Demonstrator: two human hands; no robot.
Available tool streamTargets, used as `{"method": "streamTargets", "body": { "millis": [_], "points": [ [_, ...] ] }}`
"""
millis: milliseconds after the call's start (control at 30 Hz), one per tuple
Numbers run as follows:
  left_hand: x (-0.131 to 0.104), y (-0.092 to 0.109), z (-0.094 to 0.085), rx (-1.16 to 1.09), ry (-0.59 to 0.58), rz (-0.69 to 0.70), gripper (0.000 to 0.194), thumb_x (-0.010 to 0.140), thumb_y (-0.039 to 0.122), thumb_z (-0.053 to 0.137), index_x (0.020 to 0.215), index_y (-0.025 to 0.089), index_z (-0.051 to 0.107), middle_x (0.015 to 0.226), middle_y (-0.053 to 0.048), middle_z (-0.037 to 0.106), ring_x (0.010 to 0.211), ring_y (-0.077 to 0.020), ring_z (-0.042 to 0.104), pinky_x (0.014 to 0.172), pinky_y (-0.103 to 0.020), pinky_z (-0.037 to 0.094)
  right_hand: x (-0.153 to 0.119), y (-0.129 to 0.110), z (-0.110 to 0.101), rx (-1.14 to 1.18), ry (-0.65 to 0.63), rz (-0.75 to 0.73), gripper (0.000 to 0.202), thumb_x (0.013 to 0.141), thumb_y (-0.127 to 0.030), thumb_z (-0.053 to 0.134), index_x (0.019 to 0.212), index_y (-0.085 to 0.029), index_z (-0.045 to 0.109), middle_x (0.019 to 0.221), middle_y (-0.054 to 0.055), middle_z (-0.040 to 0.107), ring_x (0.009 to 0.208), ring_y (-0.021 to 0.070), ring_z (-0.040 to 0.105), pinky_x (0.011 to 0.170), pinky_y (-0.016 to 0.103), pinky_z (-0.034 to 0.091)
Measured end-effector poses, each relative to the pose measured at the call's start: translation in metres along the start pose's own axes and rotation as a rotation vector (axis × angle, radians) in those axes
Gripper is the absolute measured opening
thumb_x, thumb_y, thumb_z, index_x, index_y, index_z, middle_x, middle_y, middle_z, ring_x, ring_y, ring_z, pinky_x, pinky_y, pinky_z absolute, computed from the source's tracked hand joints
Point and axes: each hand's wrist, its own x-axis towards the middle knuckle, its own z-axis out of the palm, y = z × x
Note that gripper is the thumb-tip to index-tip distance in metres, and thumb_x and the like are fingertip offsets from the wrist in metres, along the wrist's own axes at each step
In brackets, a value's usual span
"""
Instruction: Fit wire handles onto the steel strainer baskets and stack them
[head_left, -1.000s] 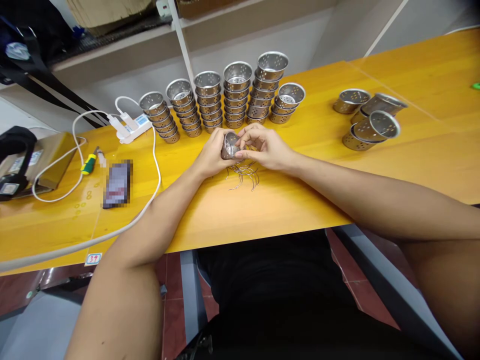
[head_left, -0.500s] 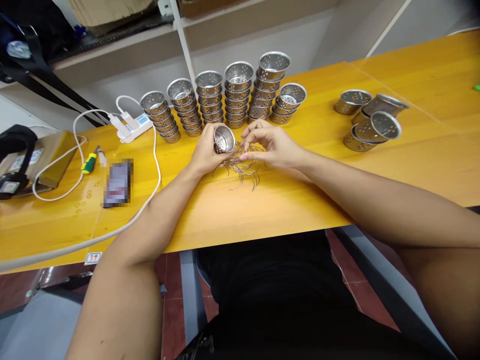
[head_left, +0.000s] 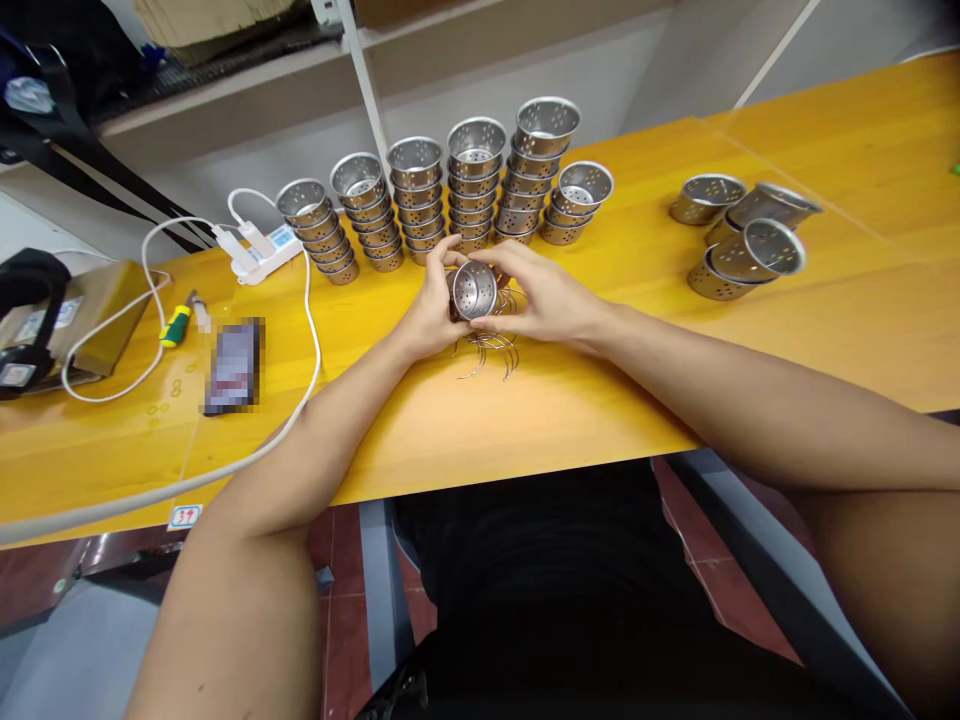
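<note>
A small perforated metal cup (head_left: pixel 475 290) is held between my two hands, its open mouth tilted up toward me. My left hand (head_left: pixel 431 312) wraps its left side, fingers behind and thumb in front. My right hand (head_left: pixel 551 298) closes on the right side of the cup, with the thumb near the lower rim and the fingers at the upper right. Beneath the cup lies a loose bunch of curved metal wires (head_left: pixel 496 350), partly hidden by my hands and the cup. Whether a wire is in my right fingers I cannot make out.
Several stacks of perforated cups (head_left: pixel 476 150) stand behind my hands. More cups (head_left: pixel 720 275) sit at the right, some tilted inside others. To the left are a phone (head_left: pixel 232 368), a yellow-green handled tool (head_left: pixel 176 326), a power strip (head_left: pixel 264 258) and a white cable (head_left: pixel 315 330) crossing the table.
My left hand has brought the cup a little to the right and turned it. My right hand has come from above the wires onto the cup's right side.
</note>
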Motion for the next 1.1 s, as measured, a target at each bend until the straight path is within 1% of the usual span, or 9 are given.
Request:
{"method": "streamTargets", "body": {
  "millis": [100, 167, 233, 333, 500, 667, 800, 967, 1100],
  "points": [
    [-0.001, 0.002, -0.003, -0.022, -0.01, -0.013, 0.136, 0.108, 0.092, 0.09, 0.199, 0.045, 0.0, 0.185, -0.021, 0.051, 0.162, -0.0452, 0.074, 0.129, -0.067, 0.07, 0.003, -0.001, -0.024, -0.096, 0.091, 0.021, 0.097, 0.093, -0.088, 0.102, 0.17, -0.035, 0.076, 0.164, 0.017, 0.079, 0.15, 0.0521, 0.071, 0.139, 0.078, 0.057],
    [-0.002, -0.004, -0.006, -0.012, -0.021, -0.028, 0.134, 0.109, 0.086, 0.09, 0.2, 0.048, -0.001, 0.19, -0.022, 0.049, 0.161, -0.0459, 0.073, 0.124, -0.068, 0.072, 0.003, 0.01, -0.052, -0.207, 0.257, 0.031, 0.089, 0.099, -0.079, 0.1, 0.173, -0.037, 0.074, 0.168, 0.019, 0.077, 0.153, 0.0523, 0.067, 0.139, 0.077, 0.056],
    [-0.004, -0.013, -0.01, -0.008, -0.027, -0.024, 0.129, 0.11, 0.083, 0.09, 0.201, 0.047, 0.005, 0.193, -0.022, 0.048, 0.162, -0.046, 0.072, 0.122, -0.067, 0.072, 0.001, 0.029, -0.081, -0.351, 0.504, 0.064, 0.079, 0.109, -0.065, 0.091, 0.177, -0.027, 0.073, 0.162, 0.023, 0.076, 0.151, 0.0489, 0.068, 0.131, 0.07, 0.061],
    [-0.005, -0.024, -0.012, -0.02, -0.033, -0.006, 0.119, 0.113, 0.078, 0.086, 0.201, 0.044, 0.014, 0.193, -0.023, 0.05, 0.164, -0.0458, 0.07, 0.123, -0.066, 0.071, -0.002, 0.065, -0.11, -0.421, 0.691, 0.225, 0.078, 0.105, -0.044, 0.099, 0.172, -0.011, 0.074, 0.16, 0.028, 0.072, 0.145, 0.0414, 0.072, 0.119, 0.057, 0.065],
    [-0.005, -0.024, -0.014, -0.007, -0.038, -0.031, 0.112, 0.111, 0.062, 0.089, 0.199, 0.04, 0.024, 0.193, -0.023, 0.052, 0.166, -0.0454, 0.069, 0.127, -0.067, 0.069, 0.0, 0.098, -0.112, -0.41, 0.57, 0.568, 0.08, 0.11, -0.027, 0.103, 0.18, -0.014, 0.066, 0.179, 0.028, 0.066, 0.159, 0.0377, 0.069, 0.136, 0.053, 0.055],
    [-0.005, -0.022, -0.016, -0.006, -0.041, -0.03, 0.109, 0.107, 0.055, 0.09, 0.195, 0.038, 0.029, 0.19, -0.023, 0.053, 0.163, -0.0444, 0.07, 0.126, -0.066, 0.069, 0.003, 0.098, -0.099, -0.353, 0.52, 0.521, 0.086, 0.109, -0.023, 0.104, 0.185, -0.014, 0.065, 0.178, 0.028, 0.064, 0.165, 0.0352, 0.062, 0.148, 0.053, 0.044],
    [-0.004, -0.024, -0.016, -0.012, -0.048, -0.026, 0.109, 0.105, 0.053, 0.089, 0.193, 0.036, 0.029, 0.19, -0.023, 0.053, 0.163, -0.0446, 0.07, 0.126, -0.065, 0.069, 0.004, 0.096, -0.09, -0.301, 0.472, 0.473, 0.103, 0.097, -0.009, 0.111, 0.189, -0.014, 0.065, 0.186, 0.03, 0.053, 0.178, 0.0305, 0.054, 0.158, 0.051, 0.035],
    [-0.005, -0.022, -0.015, -0.016, -0.045, -0.052, 0.108, 0.106, 0.056, 0.089, 0.194, 0.036, 0.03, 0.19, -0.023, 0.054, 0.164, -0.0447, 0.069, 0.127, -0.065, 0.068, 0.008, 0.096, -0.087, -0.339, 0.431, 0.566, 0.078, 0.094, 0.003, 0.107, 0.167, -0.012, 0.086, 0.177, 0.027, 0.061, 0.163, 0.0287, 0.068, 0.155, 0.048, 0.041],
    [-0.005, -0.02, -0.015, -0.024, -0.046, -0.061, 0.108, 0.106, 0.058, 0.091, 0.194, 0.037, 0.031, 0.191, -0.023, 0.054, 0.165, -0.0448, 0.069, 0.127, -0.066, 0.068, 0.01, 0.095, -0.096, -0.424, 0.37, 0.576, 0.074, 0.088, 0.002, 0.11, 0.159, -0.01, 0.092, 0.174, 0.028, 0.063, 0.166, 0.0335, 0.067, 0.154, 0.05, 0.044]
  ]
}}
